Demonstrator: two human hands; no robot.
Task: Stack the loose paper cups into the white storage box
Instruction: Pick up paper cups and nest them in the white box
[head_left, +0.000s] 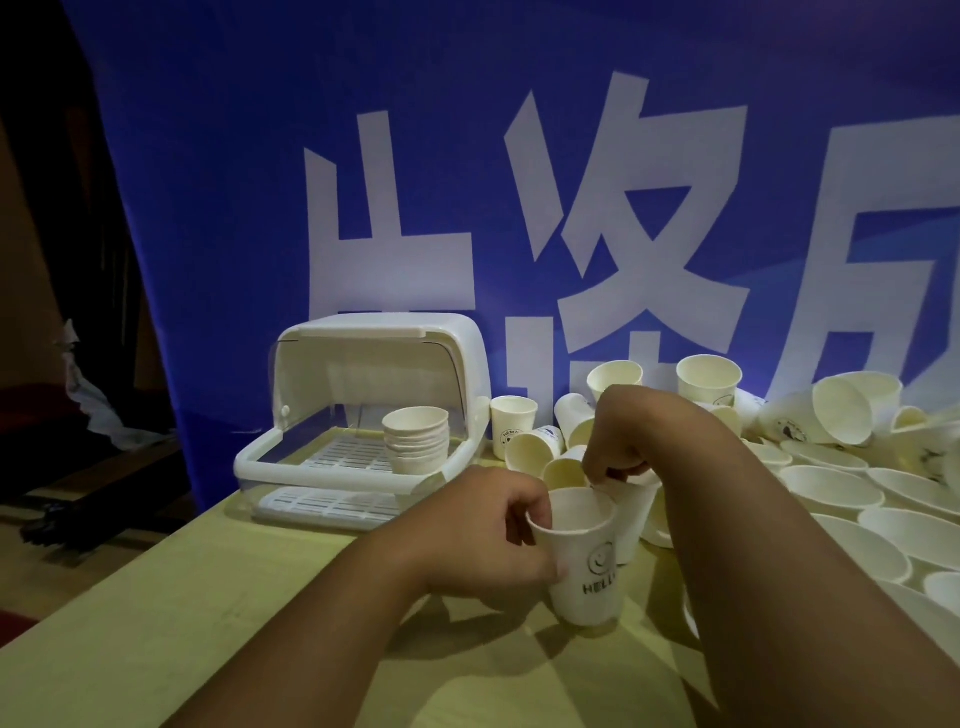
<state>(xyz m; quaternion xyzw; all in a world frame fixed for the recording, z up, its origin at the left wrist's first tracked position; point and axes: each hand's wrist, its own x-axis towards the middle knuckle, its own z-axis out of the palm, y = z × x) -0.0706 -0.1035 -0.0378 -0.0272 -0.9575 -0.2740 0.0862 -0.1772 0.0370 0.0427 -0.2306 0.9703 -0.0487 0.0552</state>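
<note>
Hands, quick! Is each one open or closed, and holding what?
Left hand: closed, its grip round a paper cup.
Right hand: closed, pinching the rim of a second cup.

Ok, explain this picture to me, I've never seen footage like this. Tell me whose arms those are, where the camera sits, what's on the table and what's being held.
There is no machine here: the arms belong to a person, and the single picture comes from a wide-angle camera worn on their head, looking forward and down.

The left hand grips a printed cup round its side. The right hand appears to pinch the rim of a second cup just behind it.

On the table stands the white storage box with its lid swung up, and a stack of cups stands inside. To the right lie many loose cups, some upright and some tipped over. A blue banner hangs behind.
</note>
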